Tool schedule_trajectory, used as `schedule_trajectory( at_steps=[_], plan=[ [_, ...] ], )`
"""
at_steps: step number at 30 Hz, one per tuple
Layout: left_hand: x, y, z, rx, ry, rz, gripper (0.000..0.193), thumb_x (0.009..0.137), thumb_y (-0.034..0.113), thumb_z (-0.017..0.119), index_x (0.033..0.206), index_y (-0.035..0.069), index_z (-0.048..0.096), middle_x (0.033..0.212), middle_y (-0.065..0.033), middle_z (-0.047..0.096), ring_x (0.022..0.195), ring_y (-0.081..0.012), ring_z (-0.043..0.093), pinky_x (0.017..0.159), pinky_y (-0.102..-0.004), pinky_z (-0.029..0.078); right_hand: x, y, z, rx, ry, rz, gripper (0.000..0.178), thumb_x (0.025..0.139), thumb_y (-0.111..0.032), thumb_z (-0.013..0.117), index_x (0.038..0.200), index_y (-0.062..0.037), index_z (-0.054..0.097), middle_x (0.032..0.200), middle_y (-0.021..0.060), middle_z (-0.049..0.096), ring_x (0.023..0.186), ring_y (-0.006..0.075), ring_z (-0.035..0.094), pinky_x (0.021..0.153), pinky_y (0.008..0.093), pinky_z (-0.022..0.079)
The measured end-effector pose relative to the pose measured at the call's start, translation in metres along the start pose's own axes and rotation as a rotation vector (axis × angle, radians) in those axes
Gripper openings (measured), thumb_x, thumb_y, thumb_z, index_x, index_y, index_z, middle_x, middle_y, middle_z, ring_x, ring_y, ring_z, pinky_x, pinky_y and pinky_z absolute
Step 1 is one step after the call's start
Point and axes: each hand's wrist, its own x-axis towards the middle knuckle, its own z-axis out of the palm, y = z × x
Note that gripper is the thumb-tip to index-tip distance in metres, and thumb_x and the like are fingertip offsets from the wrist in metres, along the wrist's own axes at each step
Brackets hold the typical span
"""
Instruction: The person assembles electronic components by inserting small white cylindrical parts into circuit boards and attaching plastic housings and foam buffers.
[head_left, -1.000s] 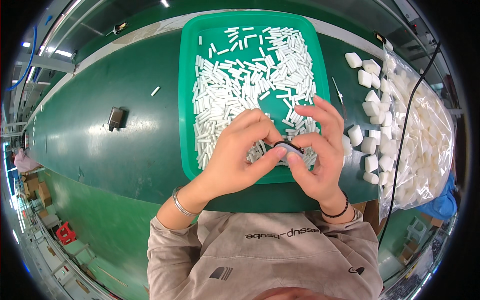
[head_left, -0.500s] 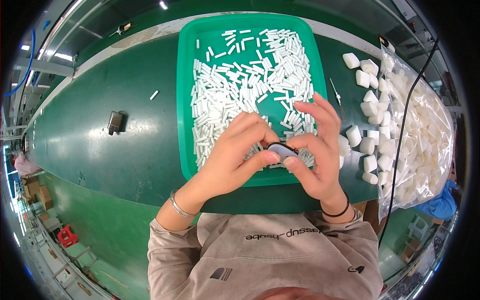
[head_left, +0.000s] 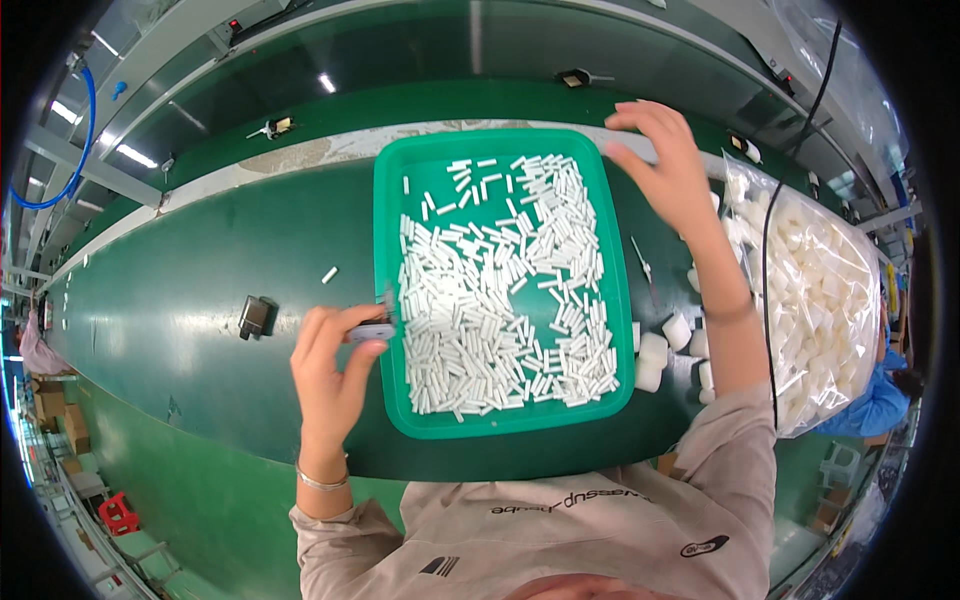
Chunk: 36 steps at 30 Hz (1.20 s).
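My left hand (head_left: 338,362) is just left of the tray. It pinches a small grey oval piece with a dark edge (head_left: 371,331) between thumb and fingers; motion blurs part of it. My right hand (head_left: 662,168) reaches past the tray's far right corner, its thumb and fingers apart with nothing between them. A green tray (head_left: 384,200) lies between the hands, holding many short white rods (head_left: 450,350), heaped densest at its left and right sides.
On the green table, left of the tray, are a dark small device (head_left: 255,316) and one loose white rod (head_left: 330,274). To the right lie a thin pointed tool (head_left: 641,256), white chunky plugs (head_left: 653,350), a clear bag (head_left: 815,300) and a hanging black cable (head_left: 768,290). Beyond runs a green conveyor strip bearing small devices (head_left: 280,127).
Both hands were together on the grey oval piece over the tray. My left hand has carried it left; my right hand has let go and moved far right. The view has shifted, showing more beyond the table.
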Motion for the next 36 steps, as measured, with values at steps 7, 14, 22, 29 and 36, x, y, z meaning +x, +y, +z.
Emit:
schedule_trajectory(
  at_steps=[7,14,22,29,36],
  plan=[
    [-0.012,-0.051,-0.009,0.323,0.162,-0.011,0.016,0.064,0.001,0.067,0.078,0.004,0.058,0.072,-0.0075,0.051,0.066,-0.0247,0.047,0.059,-0.0318,0.038,0.055,0.146,0.11,-0.479,-0.146,0.151,0.06,0.076,-0.006,0.058,0.129,-0.0235,0.036,0.124,0.0086,0.045,0.114,0.0272,0.042,0.091,0.0484,0.038],
    [-0.01,-0.047,-0.016,0.684,0.067,0.027,0.03,0.064,0.011,0.07,0.092,0.009,0.059,0.095,-0.0056,0.055,0.09,-0.028,0.046,0.079,-0.0372,0.037,0.064,0.162,0.121,-0.463,-0.196,0.288,0.032,0.082,-0.018,0.054,0.113,-0.0177,0.048,0.099,0.0099,0.054,0.095,0.029,0.054,0.078,0.0472,0.041],
    [0.036,0.003,0.02,-0.156,-0.05,0.052,0.035,0.074,0.013,0.062,0.108,0.007,0.055,0.109,-0.0076,0.054,0.097,-0.0227,0.047,0.084,-0.0327,0.036,0.046,-0.002,0.062,0.884,-0.046,0.417,0.031,0.08,-0.022,0.063,0.099,0.001,0.054,0.079,0.0066,0.06,0.071,0.0119,0.055,0.063,0.0254,0.044],
    [0.034,0.019,0.057,-1.25,-0.749,-0.535,0.06,0.091,0.052,0.017,0.116,0.005,0.045,0.096,-0.0123,0.061,0.072,-0.012,0.054,0.06,-0.024,0.042,-0.026,-0.122,-0.003,0.634,-0.241,-0.238,0.04,0.065,0.006,0.058,0.101,-0.011,0.059,0.113,0.0015,0.057,0.115,0.027,0.044,0.093,0.0416,0.037],
    [0.019,0.017,0.063,-1.523,-0.591,-0.659,0.044,0.094,0.039,0.027,0.117,0.007,0.045,0.102,-0.0133,0.059,0.073,-0.0136,0.058,0.06,-0.0252,0.047,-0.058,-0.128,0.005,0.455,-0.134,-0.053,0.043,0.066,-0.001,0.062,0.107,-0.0121,0.059,0.114,0.0049,0.056,0.112,0.0274,0.045,0.09,0.04,0.039]
  ],
)
